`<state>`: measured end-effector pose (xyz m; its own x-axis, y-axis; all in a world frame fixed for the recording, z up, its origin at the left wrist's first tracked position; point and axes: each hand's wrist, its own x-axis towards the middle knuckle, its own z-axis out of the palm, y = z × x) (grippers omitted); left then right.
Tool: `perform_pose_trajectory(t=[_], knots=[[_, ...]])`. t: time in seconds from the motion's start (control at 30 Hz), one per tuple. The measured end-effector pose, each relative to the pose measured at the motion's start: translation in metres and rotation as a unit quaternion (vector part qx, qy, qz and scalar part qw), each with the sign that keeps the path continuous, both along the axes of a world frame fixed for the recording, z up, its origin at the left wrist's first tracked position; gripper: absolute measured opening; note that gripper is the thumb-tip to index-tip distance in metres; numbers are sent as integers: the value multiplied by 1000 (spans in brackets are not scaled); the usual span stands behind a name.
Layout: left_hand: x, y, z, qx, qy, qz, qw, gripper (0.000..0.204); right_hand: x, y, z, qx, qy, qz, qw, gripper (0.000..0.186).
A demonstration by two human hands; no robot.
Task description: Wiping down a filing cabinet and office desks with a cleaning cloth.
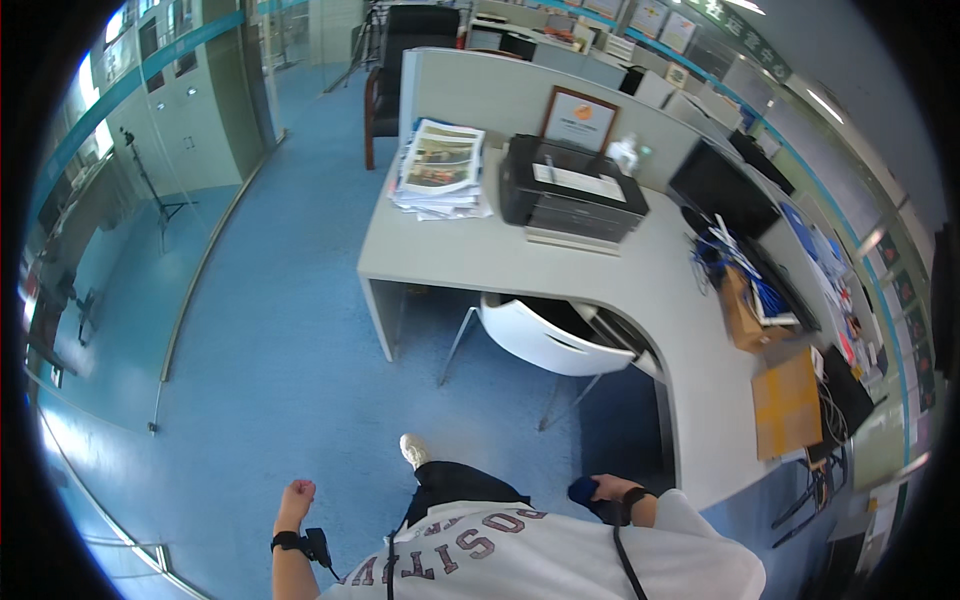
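My left hand (296, 501) hangs over the blue floor at the lower left, fingers curled into a loose fist with nothing seen in it. A black strap with a small dark device (317, 546) sits on that wrist. At the lower right, beside my body, my right hand (608, 488) is closed on a dark blue rounded thing (581, 490); its kind is too small to make out. A dark band goes round the right wrist. Neither hand touches the desk (440, 250). The white chair (550, 338) is the nearest furniture ahead of my right hand.
On the desk are a paper stack (441, 165), a black printer (575, 190), a framed certificate (579, 120), a monitor (723, 188), blue cables and a cardboard box (786, 405). Glass partitions (120, 290) run along the left. A black armchair (415, 40) stands behind the desk.
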<state>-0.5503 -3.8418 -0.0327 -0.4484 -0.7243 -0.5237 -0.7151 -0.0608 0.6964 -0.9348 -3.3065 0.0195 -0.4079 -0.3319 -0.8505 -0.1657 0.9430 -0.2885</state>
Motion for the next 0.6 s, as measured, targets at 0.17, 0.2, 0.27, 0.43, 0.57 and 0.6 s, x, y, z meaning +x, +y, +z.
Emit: perform_pose_trajectory(t=[0.17,0.2,0.27,0.43,0.57,0.6], knots=[[-5,-77,30,-2,23,45,999,25,-66,-196,-5,-188,-12,61,980,41],[5,-95,29,4,-8,64,998,24,-82,-242,0,-199,-22,103,974,42],[24,-123,34,29,-19,117,992,20,-105,-337,28,-232,-32,176,956,46],[55,-193,42,106,-103,249,957,22,-120,-510,79,-325,-68,261,906,56],[68,-282,9,78,-119,239,961,23,-105,-599,37,-394,-65,228,888,57],[61,-304,4,80,-121,234,961,23,-102,-621,45,-406,-74,213,886,57]])
